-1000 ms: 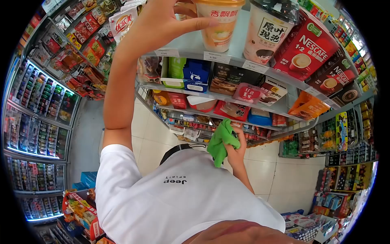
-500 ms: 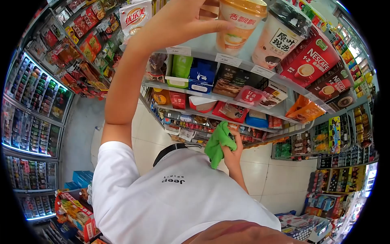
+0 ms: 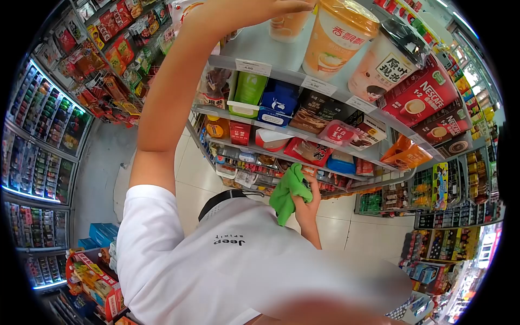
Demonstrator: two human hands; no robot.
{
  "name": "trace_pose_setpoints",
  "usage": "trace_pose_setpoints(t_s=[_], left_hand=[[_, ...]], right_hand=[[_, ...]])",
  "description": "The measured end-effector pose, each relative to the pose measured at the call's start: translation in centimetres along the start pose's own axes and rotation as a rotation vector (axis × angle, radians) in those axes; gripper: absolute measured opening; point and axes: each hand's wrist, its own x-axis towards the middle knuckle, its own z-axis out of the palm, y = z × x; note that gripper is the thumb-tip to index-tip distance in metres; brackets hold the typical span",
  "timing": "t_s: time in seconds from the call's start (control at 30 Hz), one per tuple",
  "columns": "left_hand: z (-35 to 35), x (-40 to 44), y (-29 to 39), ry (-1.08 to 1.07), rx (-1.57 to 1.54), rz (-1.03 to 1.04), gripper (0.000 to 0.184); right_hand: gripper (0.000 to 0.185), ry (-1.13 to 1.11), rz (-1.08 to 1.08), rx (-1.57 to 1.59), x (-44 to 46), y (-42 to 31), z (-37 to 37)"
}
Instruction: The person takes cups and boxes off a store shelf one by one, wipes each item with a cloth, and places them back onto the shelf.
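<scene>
Green cloth [image 3: 290, 192], soft and matte, bunched into folds, loose end hanging down. It's in the right hand [image 3: 309, 206], in front of the white T-shirt [image 3: 216, 276] and near the lower shelf tiers; fingers closed round it, pinching the fabric. Left hand [image 3: 271, 8] reaches up to the top shelf, cut off by the upper edge, thumb side showing; grip cannot be told. It overlaps the top of an orange paper cup [image 3: 284, 30]; contact unclear.

Just beside, the gold-lidded cup [image 3: 336, 46]: glossy translucent orange-gold lid, white and orange body, red characters, food picture low on the side. Stands upright near the shelf front. Next to it, the black-lidded cup [image 3: 374, 81], pale body with black lettering, then the red NESCAFE box [image 3: 417, 97] and the brown NESCAFE box [image 3: 441, 124].

Top shelf [image 3: 265, 46]: smooth grey, bare patch near the orange cup, white price tags [image 3: 253, 67] along the front edge. Tier below: green packs [image 3: 249, 92], blue packs [image 3: 279, 97], dark brown box [image 3: 314, 111]. Lower again, a red bag [image 3: 309, 151].

Shop interior, strong fisheye curve. Pale tiled floor [image 3: 363, 238]; lit drinks coolers [image 3: 46, 114] on the left, hanging snack packets [image 3: 116, 59] upper left, blue boxes [image 3: 103, 234] lower left, wire baskets [image 3: 422, 187] of goods on the right. Bottom centre blurred.
</scene>
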Motion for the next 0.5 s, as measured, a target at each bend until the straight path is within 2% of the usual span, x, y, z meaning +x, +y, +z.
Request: trace_pose_setpoints(t_s=[0.03,0.17,0.27,0.37,0.43,0.5], left_hand=[[0.2,0.0,-0.1,-0.051,-0.023,-0.048,0.062],[2.1,-0.1,-1.4,0.120,-0.009,0.065,0.055],[0.9,-0.7,0.2,0.106,-0.028,-0.114,0.049],[-1.2,-1.4,0.4,0.399,0.036,-0.031,0.049],[-2.6,-2.3,-0.6,0.508,0.037,0.012,0.051],[-3.2,-3.1,-1.2,0.582,-0.182,-0.003,0.054]], right_hand=[[0.042,0.002,-0.001,0.000,0.1,-0.2,0.1],[0.041,-0.001,-0.006,-0.010,0.4,-0.1,0.6],[0.040,-0.017,-0.023,-0.034,0.7,0.2,0.8],[0.040,-0.001,-0.029,-0.046,1.1,-0.1,1.3],[0.040,-0.004,-0.009,-0.067,1.2,0.0,1.2],[0.040,-0.009,0.012,-0.080,1.3,0.1,1.3]])
